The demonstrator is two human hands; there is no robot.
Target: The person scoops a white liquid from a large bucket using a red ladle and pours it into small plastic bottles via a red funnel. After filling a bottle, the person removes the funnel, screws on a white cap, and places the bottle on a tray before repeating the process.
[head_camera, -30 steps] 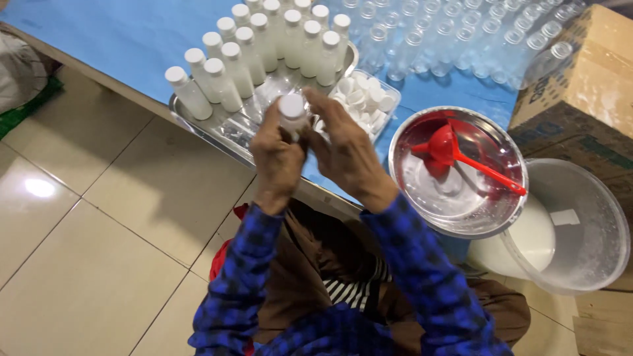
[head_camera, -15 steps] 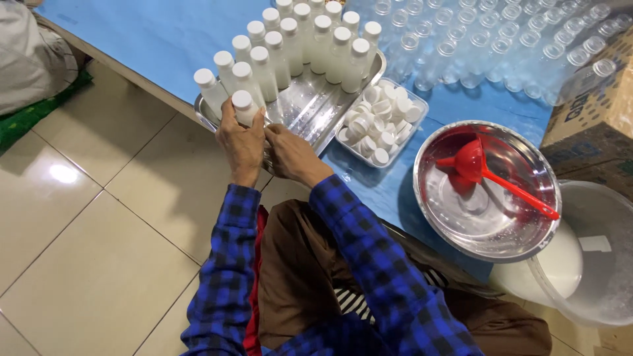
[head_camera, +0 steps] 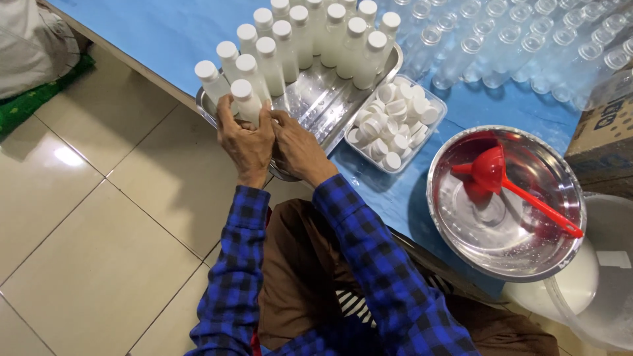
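A floor (head_camera: pixel 99 217) of large, glossy, cream-coloured tiles fills the left and lower part of the view, divided by thin dark grout lines that run diagonally. A bright patch of overhead light (head_camera: pixel 68 156) reflects off one tile near the left side. A low table (head_camera: pixel 165 33) with a light blue top runs from the upper left towards the lower right; its near edge shows as a pale wooden strip. Beyond the table's left end, at the upper left, a green mat (head_camera: pixel 30 109) lies on the floor with grey cloth (head_camera: pixel 30 46) bunched on it. At the table's right edge stands a brown cardboard box (head_camera: pixel 606 138).
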